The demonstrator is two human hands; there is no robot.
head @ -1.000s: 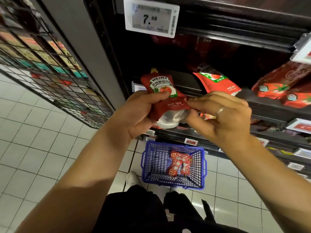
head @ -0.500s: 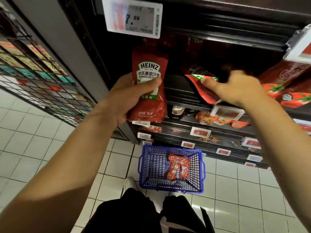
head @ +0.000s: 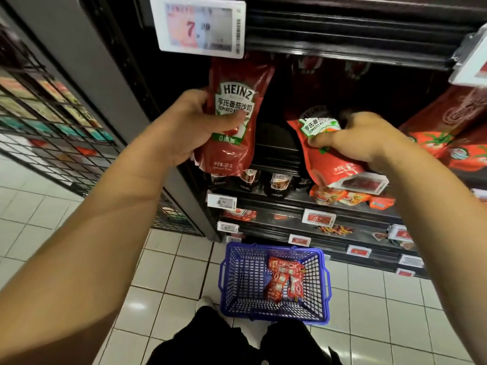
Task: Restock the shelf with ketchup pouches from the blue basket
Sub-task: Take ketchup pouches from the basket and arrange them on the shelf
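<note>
Printed on the upright ketchup pouch (head: 232,122) in the left hand (head: 184,127): "HEINZ", "TOMATO KE..." partly covered by the thumb, Chinese characters, and "0" on a green band. Same "TOMATO KE..." wording and characters partly readable on the tilted pouch (head: 324,143) gripped by the right hand (head: 361,138). Shown on the price tag (head: 201,26) at the upper shelf edge: "7.99"; on a small tag (head: 221,201) on a lower shelf edge: "8", the rest blurred.

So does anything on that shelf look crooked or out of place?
Yes. The ketchup pouch that the right hand grips lies tilted, its bottom hanging over the shelf edge onto a price tag. The pouch in the left hand is upright. Nothing looks spilled or torn.
</note>
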